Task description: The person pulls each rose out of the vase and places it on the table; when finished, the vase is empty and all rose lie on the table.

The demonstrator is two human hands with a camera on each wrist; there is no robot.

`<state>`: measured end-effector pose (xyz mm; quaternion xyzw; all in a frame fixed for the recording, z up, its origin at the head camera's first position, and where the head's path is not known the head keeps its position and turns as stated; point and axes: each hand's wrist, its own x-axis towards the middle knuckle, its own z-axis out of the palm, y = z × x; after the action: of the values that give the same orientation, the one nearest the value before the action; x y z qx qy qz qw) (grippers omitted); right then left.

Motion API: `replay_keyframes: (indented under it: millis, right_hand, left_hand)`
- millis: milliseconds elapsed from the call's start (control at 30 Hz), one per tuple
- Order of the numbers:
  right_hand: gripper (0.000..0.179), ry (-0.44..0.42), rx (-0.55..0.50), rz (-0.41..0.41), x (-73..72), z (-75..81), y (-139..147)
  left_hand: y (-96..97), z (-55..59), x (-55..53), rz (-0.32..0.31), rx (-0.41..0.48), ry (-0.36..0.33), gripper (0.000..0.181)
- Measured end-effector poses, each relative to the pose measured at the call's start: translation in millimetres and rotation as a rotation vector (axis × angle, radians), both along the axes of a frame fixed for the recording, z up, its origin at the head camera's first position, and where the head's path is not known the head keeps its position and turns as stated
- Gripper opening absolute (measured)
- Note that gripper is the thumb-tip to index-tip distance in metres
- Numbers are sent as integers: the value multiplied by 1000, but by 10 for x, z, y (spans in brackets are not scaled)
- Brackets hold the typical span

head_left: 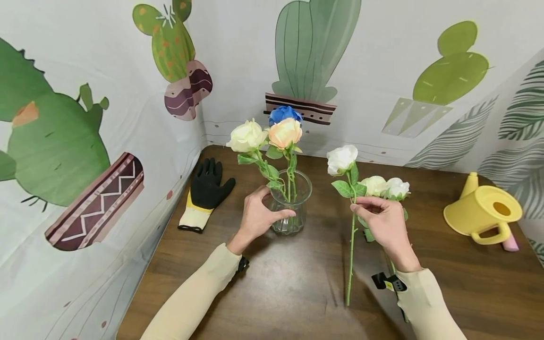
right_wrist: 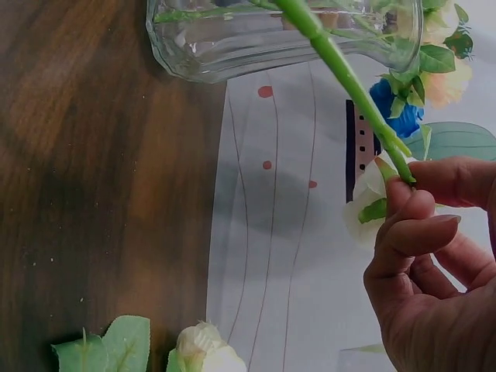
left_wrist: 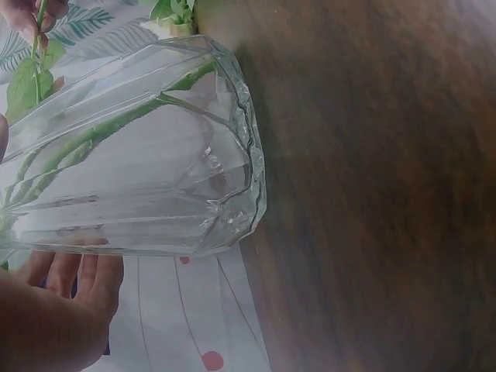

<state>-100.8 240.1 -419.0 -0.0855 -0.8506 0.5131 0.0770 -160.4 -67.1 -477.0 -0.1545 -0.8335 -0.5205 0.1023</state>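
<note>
A clear glass vase (head_left: 293, 224) stands on the table with three roses in it: a cream one (head_left: 248, 136), a peach one (head_left: 285, 133) and a blue one (head_left: 284, 114). My left hand (head_left: 261, 215) holds the vase from its left side, thumb across the front and fingers behind. To the right, my right hand (head_left: 384, 224) pinches the green stem (right_wrist: 341, 74) of a white rose (head_left: 342, 159) just below its leaves. That rose is upright, its long stem hanging down beside the vase.
Two more pale roses (head_left: 375, 185) lie on the table, partly behind my right hand. A yellow watering can (head_left: 478, 212) stands at the right with a pink object (head_left: 510, 244) behind its handle. On the left lies a black and yellow work glove (head_left: 206, 189). A cactus-print cloth (head_left: 238, 61) backs the table.
</note>
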Motion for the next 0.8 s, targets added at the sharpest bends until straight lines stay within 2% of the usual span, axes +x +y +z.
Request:
replay_keyframes:
  millis: [333, 800]
  right_hand:
    - [25, 6, 0, -16, 20, 24, -5]
    - [24, -48, 20, 49, 0, -116, -11]
  left_hand:
    - [-2, 2, 2, -1, -8, -6, 73]
    - [-3, -20, -12, 4, -10, -9, 70]
